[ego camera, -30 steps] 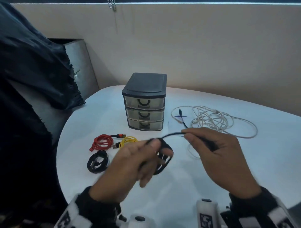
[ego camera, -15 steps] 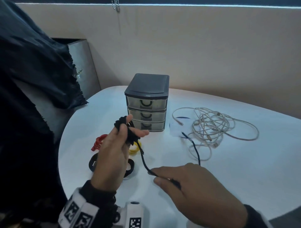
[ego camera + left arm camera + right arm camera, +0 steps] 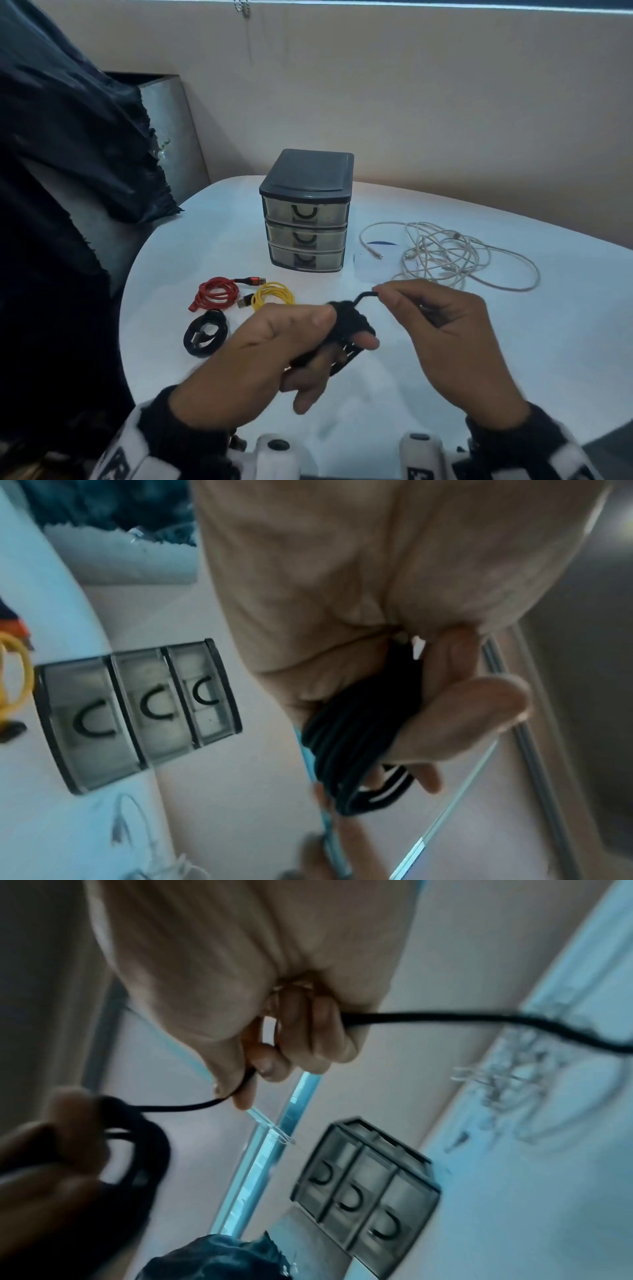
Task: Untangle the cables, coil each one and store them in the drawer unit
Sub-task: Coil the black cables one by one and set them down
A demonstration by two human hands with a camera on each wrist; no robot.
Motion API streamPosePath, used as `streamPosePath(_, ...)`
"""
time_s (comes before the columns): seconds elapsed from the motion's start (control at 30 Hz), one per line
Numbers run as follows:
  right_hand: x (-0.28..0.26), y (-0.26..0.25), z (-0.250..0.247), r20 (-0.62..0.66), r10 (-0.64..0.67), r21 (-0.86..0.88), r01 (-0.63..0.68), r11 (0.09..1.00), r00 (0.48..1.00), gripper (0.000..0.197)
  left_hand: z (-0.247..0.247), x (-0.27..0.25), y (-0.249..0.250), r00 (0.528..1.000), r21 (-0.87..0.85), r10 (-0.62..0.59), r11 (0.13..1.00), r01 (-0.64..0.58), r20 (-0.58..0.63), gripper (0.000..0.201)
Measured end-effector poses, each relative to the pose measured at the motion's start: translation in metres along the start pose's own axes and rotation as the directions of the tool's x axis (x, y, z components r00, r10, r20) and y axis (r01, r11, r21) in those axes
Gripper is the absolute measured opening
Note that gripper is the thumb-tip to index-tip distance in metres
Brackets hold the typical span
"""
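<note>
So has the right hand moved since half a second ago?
Yes. The right hand has come up and away from the near table edge, toward the white cables, pinching the black cable.

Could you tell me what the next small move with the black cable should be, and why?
Probably one more wrap: the right hand pinches the free strand of the black cable beside the loops round the left hand, and in the right wrist view some length still trails behind it.
</note>
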State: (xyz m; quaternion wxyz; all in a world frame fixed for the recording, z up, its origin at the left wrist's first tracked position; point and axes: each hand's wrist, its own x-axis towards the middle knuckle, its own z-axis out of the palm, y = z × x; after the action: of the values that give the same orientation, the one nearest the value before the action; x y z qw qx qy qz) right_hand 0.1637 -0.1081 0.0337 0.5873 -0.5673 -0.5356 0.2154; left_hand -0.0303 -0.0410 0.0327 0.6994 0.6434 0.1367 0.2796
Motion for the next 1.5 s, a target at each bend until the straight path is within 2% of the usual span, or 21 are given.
streamPosePath(0.07, -0.001, 0.015, 0.005, 0.051, 0.067, -0.012, -0.067, 0.998, 0.996, 0.013, -0.004, 0.001, 0.007, 0.992, -0.216, 0.115, 0.968, -0.125, -0.06, 0.05)
streamPosePath(0.17, -0.01, 0.027, 0.015, 0.224, 0.16, -0.137, -0.132, 0.982, 0.961, 0.016, -0.019, 0.002, 0.016, 0.945, -0.54, 0.259, 0.776, -0.327, -0.2, 0.048)
streamPosePath(0.2, -0.015, 0.025, 0.018, 0.319, 0.176, -0.21, -0.112, 0.971, 0.931, 0.015, -0.024, 0.004, 0.018, 0.917, -0.523, 0.249, 0.761, -0.384, -0.311, 0.048)
streamPosePath(0.27, -0.026, 0.014, 0.026, 0.497, 0.202, -0.347, -0.02, 0.937, 0.844, 0.019, -0.03, 0.009, 0.013, 0.817, -0.344, 0.204, 0.832, -0.435, -0.54, 0.046)
streamPosePath(0.3, -0.031, 0.007, 0.03, 0.568, 0.217, -0.397, 0.034, 0.917, 0.794, 0.022, -0.031, 0.011, 0.008, 0.774, -0.226, 0.198, 0.887, -0.402, -0.602, 0.043)
streamPosePath(0.37, -0.039, -0.008, 0.036, 0.665, 0.201, -0.439, 0.159, 0.884, 0.719, 0.033, -0.029, 0.015, -0.007, 0.746, 0.093, 0.215, 0.975, -0.203, -0.63, 0.037)
streamPosePath(0.43, -0.041, -0.02, 0.033, 0.65, 0.051, -0.365, 0.253, 0.896, 0.758, 0.037, -0.025, 0.012, -0.021, 0.809, 0.393, 0.199, 0.918, 0.042, -0.553, 0.036)
streamPosePath(0.5, -0.034, -0.024, 0.021, 0.458, -0.115, -0.28, 0.266, 0.923, 0.881, 0.022, -0.017, 0.006, -0.028, 0.918, 0.508, 0.084, 0.851, 0.136, -0.387, 0.053)
streamPosePath(0.53, -0.03, -0.021, 0.015, 0.328, -0.166, -0.25, 0.255, 0.934, 0.93, 0.014, -0.01, 0.004, -0.028, 0.957, 0.473, 0.001, 0.869, 0.143, -0.291, 0.06)
streamPosePath(0.6, -0.021, -0.01, 0.009, 0.121, -0.174, -0.19, 0.195, 0.962, 0.977, 0.013, 0.004, 0.002, -0.02, 0.989, 0.266, -0.119, 0.954, 0.14, -0.092, 0.065)
streamPosePath(0.67, -0.019, -0.002, 0.015, 0.073, -0.068, -0.037, 0.071, 0.997, 0.995, 0.018, 0.012, 0.003, -0.015, 0.993, -0.034, -0.114, 0.993, 0.114, 0.001, 0.059)
streamPosePath(0.77, -0.022, -0.002, 0.029, 0.06, 0.102, 0.197, -0.112, 0.974, 0.993, 0.025, 0.017, 0.009, -0.017, 0.988, -0.246, -0.101, 0.967, 0.07, -0.113, 0.046)
streamPosePath(0.83, -0.024, 0.001, 0.036, 0.013, 0.173, 0.224, -0.171, 0.959, 0.985, 0.03, 0.02, 0.013, -0.025, 0.973, -0.278, -0.095, 0.96, 0.034, -0.211, 0.039)
streamPosePath(0.9, -0.024, 0.003, 0.039, -0.057, 0.196, 0.205, -0.181, 0.962, 0.979, 0.032, 0.024, 0.018, -0.032, 0.948, -0.179, -0.062, 0.984, 0.006, -0.313, 0.03)
streamPosePath(0.97, -0.025, 0.005, 0.039, -0.114, 0.172, 0.143, -0.155, 0.978, 0.979, 0.033, 0.025, 0.02, -0.041, 0.909, 0.13, 0.023, 0.991, 0.034, -0.415, 0.035)
streamPosePath(1.07, -0.024, 0.007, 0.032, -0.068, 0.144, 0.098, -0.137, 0.986, 0.987, 0.033, 0.023, 0.021, -0.045, 0.903, 0.42, 0.126, 0.905, 0.064, -0.411, 0.049)
streamPosePath(1.13, -0.022, 0.012, 0.022, 0.081, 0.105, 0.049, -0.109, 0.993, 0.991, 0.031, 0.016, 0.019, -0.043, 0.899, 0.403, 0.124, 0.913, 0.062, -0.419, 0.054)
streamPosePath(1.23, -0.019, 0.014, 0.002, 0.314, 0.09, -0.2, -0.027, 0.979, 0.945, 0.023, 0.004, 0.015, -0.035, 0.899, 0.304, 0.085, 0.951, 0.055, -0.429, 0.056)
streamPosePath(1.3, -0.02, 0.017, -0.003, 0.369, 0.116, -0.328, 0.013, 0.945, 0.922, 0.016, 0.005, 0.013, -0.032, 0.895, 0.234, 0.039, 0.969, 0.073, -0.444, 0.06)
streamPosePath(1.4, -0.023, 0.024, -0.001, 0.35, 0.156, -0.527, 0.056, 0.848, 0.924, 0.016, 0.01, 0.014, -0.033, 0.917, 0.124, 0.012, 0.991, 0.041, -0.398, 0.058)
streamPosePath(1.5, -0.021, 0.024, 0.003, 0.112, 0.103, -0.527, -0.029, 0.849, 0.988, 0.012, 0.012, 0.015, -0.039, 0.927, 0.166, 0.059, 0.986, 0.003, -0.37, 0.062)
